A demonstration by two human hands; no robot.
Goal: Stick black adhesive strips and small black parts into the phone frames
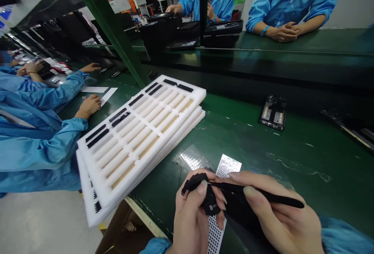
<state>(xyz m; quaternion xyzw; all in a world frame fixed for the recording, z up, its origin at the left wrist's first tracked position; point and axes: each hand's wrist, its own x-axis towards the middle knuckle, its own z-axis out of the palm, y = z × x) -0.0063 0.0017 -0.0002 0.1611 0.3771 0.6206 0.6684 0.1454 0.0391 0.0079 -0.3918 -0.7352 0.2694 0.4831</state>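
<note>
Left hand (193, 211) fingers pinching small black part (210, 203), right hand (274, 207) fingers gripping black tweezers (263, 195) against it; dotted sheet (216, 234) beneath fingers; foam trays (140, 129) mostly unfilled

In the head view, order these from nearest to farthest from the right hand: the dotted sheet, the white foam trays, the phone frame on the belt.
From the right hand:
1. Dotted sheet, just above the hands.
2. Phone frame, farther up the belt.
3. White foam trays, to the left.

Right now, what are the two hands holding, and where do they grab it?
The right hand pinches black tweezers around their middle. The left hand grips a small black part at its edge between thumb and fingers.
</note>
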